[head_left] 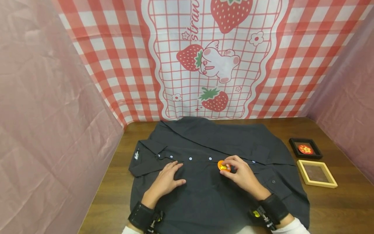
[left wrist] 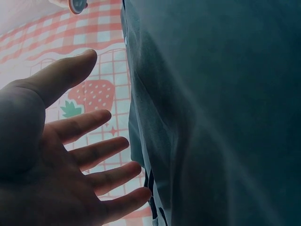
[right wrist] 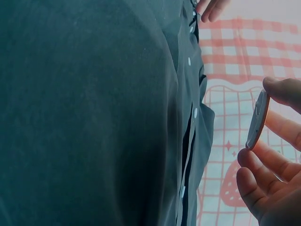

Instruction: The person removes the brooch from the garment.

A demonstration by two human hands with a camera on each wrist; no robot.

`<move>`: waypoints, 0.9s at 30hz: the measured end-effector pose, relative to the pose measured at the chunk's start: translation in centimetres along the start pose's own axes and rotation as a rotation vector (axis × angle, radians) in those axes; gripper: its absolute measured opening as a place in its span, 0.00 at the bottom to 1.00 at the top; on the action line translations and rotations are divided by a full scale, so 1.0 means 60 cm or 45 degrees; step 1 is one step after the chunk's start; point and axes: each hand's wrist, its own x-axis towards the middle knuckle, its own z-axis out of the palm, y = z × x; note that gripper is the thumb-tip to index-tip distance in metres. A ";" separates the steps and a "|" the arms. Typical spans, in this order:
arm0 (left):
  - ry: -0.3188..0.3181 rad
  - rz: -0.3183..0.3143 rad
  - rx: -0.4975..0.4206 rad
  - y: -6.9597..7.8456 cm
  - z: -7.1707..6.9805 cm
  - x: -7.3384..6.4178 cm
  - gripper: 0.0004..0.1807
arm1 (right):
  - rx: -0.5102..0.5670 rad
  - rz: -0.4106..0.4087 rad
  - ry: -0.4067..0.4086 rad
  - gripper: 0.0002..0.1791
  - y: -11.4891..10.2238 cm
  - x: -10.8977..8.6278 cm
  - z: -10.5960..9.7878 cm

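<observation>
A dark grey button-up shirt [head_left: 201,198] lies spread on the wooden table, its collar to the left and a row of white buttons across it. My right hand [head_left: 243,175] pinches a round orange badge [head_left: 221,165] with a yellow figure, between thumb and fingers, over the shirt front near the button row. In the right wrist view the badge [right wrist: 258,120] shows edge-on, its pale back towards the shirt. Over the shirt's collar side, my left hand [head_left: 166,180] holds nothing, its fingers spread and nearly straight, as the left wrist view shows too.
On the right, a black square frame [head_left: 295,153] has a red and yellow round badge [head_left: 305,149] inside it. Just in front lies a light wooden frame [head_left: 306,178]. A strawberry-print checked cloth [head_left: 137,58] hangs behind the table [head_left: 347,208], with pink curtains on both sides.
</observation>
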 end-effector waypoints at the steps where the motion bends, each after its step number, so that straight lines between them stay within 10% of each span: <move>1: -0.003 -0.006 0.000 0.000 0.000 0.000 0.34 | -0.002 0.003 -0.001 0.14 0.001 0.000 -0.001; 27: -0.046 -0.035 0.014 0.000 -0.003 -0.002 0.35 | -0.082 0.050 0.044 0.18 0.028 -0.021 -0.036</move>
